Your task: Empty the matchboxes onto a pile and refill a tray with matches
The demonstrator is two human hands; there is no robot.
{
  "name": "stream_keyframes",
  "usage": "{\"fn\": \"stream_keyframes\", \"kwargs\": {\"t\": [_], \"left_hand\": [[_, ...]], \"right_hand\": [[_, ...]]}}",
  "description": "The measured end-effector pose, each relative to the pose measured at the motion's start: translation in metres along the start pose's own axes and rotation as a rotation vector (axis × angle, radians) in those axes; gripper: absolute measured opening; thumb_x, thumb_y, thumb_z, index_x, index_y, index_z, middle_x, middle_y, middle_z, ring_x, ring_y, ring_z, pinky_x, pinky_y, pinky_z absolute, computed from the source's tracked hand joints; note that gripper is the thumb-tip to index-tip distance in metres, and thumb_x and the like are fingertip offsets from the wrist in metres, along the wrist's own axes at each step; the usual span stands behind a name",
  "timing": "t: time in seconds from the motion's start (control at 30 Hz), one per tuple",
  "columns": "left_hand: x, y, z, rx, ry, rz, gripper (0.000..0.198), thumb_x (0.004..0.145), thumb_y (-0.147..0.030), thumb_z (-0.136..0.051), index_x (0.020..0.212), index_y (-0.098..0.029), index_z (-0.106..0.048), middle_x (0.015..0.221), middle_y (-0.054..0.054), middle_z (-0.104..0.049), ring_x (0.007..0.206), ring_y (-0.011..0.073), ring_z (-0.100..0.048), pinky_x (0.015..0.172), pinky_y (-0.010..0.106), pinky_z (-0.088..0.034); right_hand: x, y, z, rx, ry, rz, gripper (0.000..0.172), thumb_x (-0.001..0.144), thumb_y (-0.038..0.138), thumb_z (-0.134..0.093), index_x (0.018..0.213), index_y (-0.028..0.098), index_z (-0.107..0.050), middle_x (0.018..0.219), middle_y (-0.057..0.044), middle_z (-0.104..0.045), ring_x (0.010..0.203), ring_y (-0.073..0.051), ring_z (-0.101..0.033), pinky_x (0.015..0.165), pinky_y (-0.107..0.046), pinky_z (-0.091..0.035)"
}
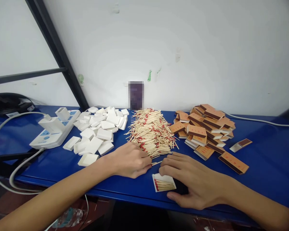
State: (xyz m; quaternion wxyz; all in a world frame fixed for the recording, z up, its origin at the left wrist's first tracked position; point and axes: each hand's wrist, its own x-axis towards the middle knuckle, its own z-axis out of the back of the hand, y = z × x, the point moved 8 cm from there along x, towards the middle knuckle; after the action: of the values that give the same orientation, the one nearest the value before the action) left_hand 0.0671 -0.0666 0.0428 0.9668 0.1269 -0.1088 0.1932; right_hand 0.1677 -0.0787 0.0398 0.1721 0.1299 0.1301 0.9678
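A heap of red-tipped matchsticks [150, 128] lies at the middle of the blue table. At its near edge my left hand [132, 160] has its fingers curled together, with a few matchsticks [156, 163] showing at the fingertips. A small white matchbox tray [165, 178], partly filled with matchsticks, lies closer to me. Over its right side arches my right hand [191, 179], fingers and thumb apart. Its index finger touches the tray's upper edge, and the thumb is by the lower right corner. The other right fingertips reach toward the heap.
White empty trays [96, 131] are piled on the left, beside a white power strip [55, 130] with chargers and cables. Orange matchbox sleeves [204, 126] are heaped on the right, with a few loose ones nearer. A pixelated dark rectangle [136, 95] stands against the wall.
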Motion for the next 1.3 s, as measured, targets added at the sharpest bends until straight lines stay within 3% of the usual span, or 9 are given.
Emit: {"fn": "stream_keyframes", "kwargs": {"t": [0.13, 0.23, 0.33, 0.47, 0.57, 0.7, 0.87, 1.13, 1.3], "left_hand": [[0.013, -0.003, -0.005, 0.019, 0.018, -0.029, 0.024, 0.091, -0.026, -0.052, 0.07, -0.017, -0.06, 0.064, 0.001, -0.064, 0.054, 0.0135, -0.056, 0.049, 0.031, -0.033], [0.026, 0.005, 0.001, -0.002, -0.006, -0.016, 0.025, 0.09, -0.027, -0.051, 0.068, -0.018, -0.059, 0.063, 0.0, -0.063, 0.052, 0.013, -0.053, 0.048, 0.031, -0.03], [0.033, 0.022, 0.013, -0.065, -0.063, 0.062, 0.025, 0.09, -0.028, -0.05, 0.069, -0.019, -0.06, 0.062, -0.001, -0.063, 0.056, 0.0129, -0.053, 0.056, 0.031, -0.034], [0.027, 0.038, 0.021, -0.16, -0.072, 0.161, 0.029, 0.093, -0.029, -0.049, 0.068, -0.019, -0.06, 0.06, -0.002, -0.063, 0.055, 0.0112, -0.048, 0.073, 0.033, -0.037], [0.015, 0.042, 0.022, -0.222, -0.056, 0.202, 0.029, 0.092, -0.027, -0.05, 0.066, -0.019, -0.06, 0.054, -0.003, -0.06, 0.05, 0.0102, -0.042, 0.077, 0.034, -0.038], [0.007, 0.043, 0.016, -0.267, -0.02, 0.209, 0.023, 0.087, -0.024, -0.053, 0.067, -0.019, -0.062, 0.051, -0.002, -0.057, 0.05, 0.0114, -0.046, 0.067, 0.03, -0.041], [0.006, 0.039, 0.006, -0.237, 0.033, 0.189, 0.021, 0.086, -0.025, -0.053, 0.067, -0.019, -0.06, 0.054, -0.001, -0.058, 0.05, 0.0117, -0.051, 0.052, 0.028, -0.036], [0.007, 0.035, 0.011, -0.142, -0.023, 0.139, 0.019, 0.087, -0.022, -0.051, 0.07, -0.019, -0.06, 0.064, 0.0, -0.061, 0.059, 0.012, -0.054, 0.054, 0.029, -0.037], [0.008, 0.034, 0.008, -0.117, -0.031, 0.13, 0.018, 0.088, -0.02, -0.05, 0.075, -0.019, -0.063, 0.066, 0.0, -0.063, 0.061, 0.0129, -0.056, 0.058, 0.03, -0.039]], "right_hand": [[0.003, -0.021, 0.017, -0.056, -0.055, -0.11, 0.017, 0.093, 0.028, -0.048, 0.102, 0.019, -0.059, 0.09, -0.006, -0.065, 0.079, -0.019, -0.059, 0.07, -0.032, -0.044], [0.007, -0.037, 0.017, -0.025, 0.009, -0.213, 0.012, 0.093, 0.024, -0.049, 0.092, 0.02, -0.061, 0.078, -0.002, -0.063, 0.064, -0.015, -0.056, 0.057, -0.028, -0.039], [0.013, -0.04, 0.011, 0.063, 0.076, -0.219, 0.011, 0.091, 0.024, -0.054, 0.095, 0.02, -0.064, 0.071, 0.001, -0.061, 0.056, -0.012, -0.052, 0.053, -0.025, -0.036], [0.019, -0.036, 0.005, 0.085, 0.08, -0.169, 0.016, 0.094, 0.026, -0.051, 0.094, 0.021, -0.067, 0.072, 0.001, -0.063, 0.058, -0.011, -0.053, 0.055, -0.025, -0.037], [0.02, -0.036, 0.0, 0.113, 0.06, -0.161, 0.02, 0.096, 0.026, -0.05, 0.086, 0.02, -0.066, 0.068, 0.002, -0.061, 0.057, -0.01, -0.053, 0.054, -0.023, -0.037], [0.016, -0.042, -0.002, 0.104, -0.023, -0.184, 0.019, 0.096, 0.028, -0.051, 0.097, 0.021, -0.069, 0.065, 0.003, -0.06, 0.055, -0.01, -0.052, 0.054, -0.023, -0.038], [0.014, -0.04, 0.001, 0.099, -0.095, -0.153, 0.026, 0.096, 0.026, -0.051, 0.115, 0.023, -0.068, 0.08, -0.001, -0.067, 0.062, -0.011, -0.057, 0.062, -0.023, -0.045], [0.012, -0.042, 0.001, 0.128, -0.1, -0.183, 0.029, 0.096, 0.025, -0.051, 0.12, 0.025, -0.067, 0.087, -0.002, -0.071, 0.075, -0.014, -0.065, 0.071, -0.025, -0.05], [0.01, -0.042, 0.001, 0.128, -0.114, -0.172, 0.024, 0.096, 0.022, -0.05, 0.111, 0.023, -0.069, 0.092, -0.003, -0.071, 0.079, -0.014, -0.066, 0.073, -0.025, -0.051]]}}
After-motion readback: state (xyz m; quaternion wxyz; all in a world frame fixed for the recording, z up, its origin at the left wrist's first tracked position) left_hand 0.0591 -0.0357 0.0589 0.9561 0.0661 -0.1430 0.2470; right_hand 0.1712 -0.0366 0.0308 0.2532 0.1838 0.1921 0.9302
